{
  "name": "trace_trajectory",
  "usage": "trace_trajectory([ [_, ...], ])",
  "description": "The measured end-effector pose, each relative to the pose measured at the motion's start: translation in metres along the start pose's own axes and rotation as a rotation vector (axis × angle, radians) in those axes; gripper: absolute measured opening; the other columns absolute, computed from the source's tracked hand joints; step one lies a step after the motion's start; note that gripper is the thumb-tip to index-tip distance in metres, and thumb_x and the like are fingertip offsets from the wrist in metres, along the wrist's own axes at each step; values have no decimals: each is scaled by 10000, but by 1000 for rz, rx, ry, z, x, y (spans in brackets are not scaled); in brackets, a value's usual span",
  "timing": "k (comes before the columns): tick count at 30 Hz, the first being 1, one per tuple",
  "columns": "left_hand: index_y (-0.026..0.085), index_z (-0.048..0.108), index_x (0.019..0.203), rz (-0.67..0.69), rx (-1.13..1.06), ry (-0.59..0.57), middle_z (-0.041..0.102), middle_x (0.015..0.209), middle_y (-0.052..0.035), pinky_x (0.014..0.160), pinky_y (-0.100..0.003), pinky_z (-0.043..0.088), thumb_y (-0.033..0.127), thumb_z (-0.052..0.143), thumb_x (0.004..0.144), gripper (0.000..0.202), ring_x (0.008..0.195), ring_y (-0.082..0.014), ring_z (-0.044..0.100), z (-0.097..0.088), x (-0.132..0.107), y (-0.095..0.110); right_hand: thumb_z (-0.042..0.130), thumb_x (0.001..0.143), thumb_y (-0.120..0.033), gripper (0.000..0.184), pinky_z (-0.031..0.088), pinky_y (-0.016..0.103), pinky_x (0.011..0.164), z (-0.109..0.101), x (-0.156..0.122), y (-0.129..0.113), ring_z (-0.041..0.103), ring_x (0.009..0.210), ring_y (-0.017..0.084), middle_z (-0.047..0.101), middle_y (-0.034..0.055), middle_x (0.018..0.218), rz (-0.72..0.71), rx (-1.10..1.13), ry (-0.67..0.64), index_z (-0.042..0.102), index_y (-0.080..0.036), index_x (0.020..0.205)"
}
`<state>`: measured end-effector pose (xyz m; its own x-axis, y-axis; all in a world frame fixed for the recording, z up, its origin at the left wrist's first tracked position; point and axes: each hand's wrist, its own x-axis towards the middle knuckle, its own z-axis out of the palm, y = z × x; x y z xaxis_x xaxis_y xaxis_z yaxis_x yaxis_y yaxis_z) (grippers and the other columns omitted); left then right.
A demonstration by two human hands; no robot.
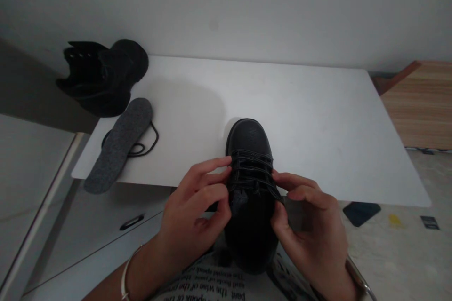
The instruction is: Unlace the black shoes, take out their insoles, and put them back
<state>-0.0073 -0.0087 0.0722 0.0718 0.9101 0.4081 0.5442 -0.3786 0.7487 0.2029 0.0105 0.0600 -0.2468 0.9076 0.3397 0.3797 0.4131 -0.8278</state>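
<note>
A black leather lace-up shoe (249, 136) points away from me, its toe on the white table and its heel end over my lap. Dark laces cross its front in several rows. My left hand (197, 207) grips the left edge of the lacing with curled fingers. On the other side, my right hand (314, 221) pinches the right eyelet flap between thumb and fingers. The shoe's dark opening lies between both hands, and its inside is too dark to make out.
At the table's (318, 117) far left corner stand black boots or shoes (113, 70) with an open top. A grey felt insole (122, 146) overhangs the front left edge, with a black shoelace (155, 138) beneath it. A wooden piece of furniture (420, 108) is at the right.
</note>
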Motion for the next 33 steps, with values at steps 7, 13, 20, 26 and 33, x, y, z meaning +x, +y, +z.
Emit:
trace_trajectory([
  [7, 260, 651, 1234, 76, 182, -134, 295, 1594, -92, 976, -383, 636, 2, 525, 904, 438, 1232, -228, 613, -1, -1, -2, 547, 915, -38, 201, 577, 320, 854, -6, 5, -1, 645, 1132, 196, 625, 92, 1237, -117, -238, -78, 503, -234, 929],
  [13, 170, 619, 1210, 132, 279, -166, 270, 1609, -160, 943, -366, 634, 40, 476, 924, 345, 1186, -227, 598, 1, 3, 0, 545, 910, -29, 201, 593, 323, 892, -8, 5, 0, 624, 1169, 206, 600, 109, 1231, -193, -269, -100, 588, -209, 990],
  [20, 230, 632, 1153, 52, 185, -241, 169, 1670, -94, 978, -445, 600, 32, 473, 890, 365, 1219, -250, 562, -2, 3, 0, 576, 894, -33, 231, 624, 357, 871, -11, 4, 2, 618, 1175, 233, 566, 129, 1267, -223, -278, -103, 652, -194, 1041],
  [26, 250, 670, 1055, -51, 78, -266, 209, 1655, -54, 968, -420, 584, 25, 476, 900, 335, 1193, -225, 570, -8, 7, 1, 580, 893, -48, 303, 633, 423, 895, -11, 4, 2, 586, 1238, 278, 522, 162, 1361, -227, -265, -141, 665, -189, 1147],
  [33, 253, 662, 1042, -67, 11, -224, 253, 1640, -50, 963, -396, 576, -8, 465, 882, 364, 1185, -207, 582, -7, 4, -3, 694, 909, -248, 238, 615, 477, 870, -10, 6, -4, 561, 1229, 315, 506, 175, 1374, -244, -318, -172, 654, -188, 1136],
])
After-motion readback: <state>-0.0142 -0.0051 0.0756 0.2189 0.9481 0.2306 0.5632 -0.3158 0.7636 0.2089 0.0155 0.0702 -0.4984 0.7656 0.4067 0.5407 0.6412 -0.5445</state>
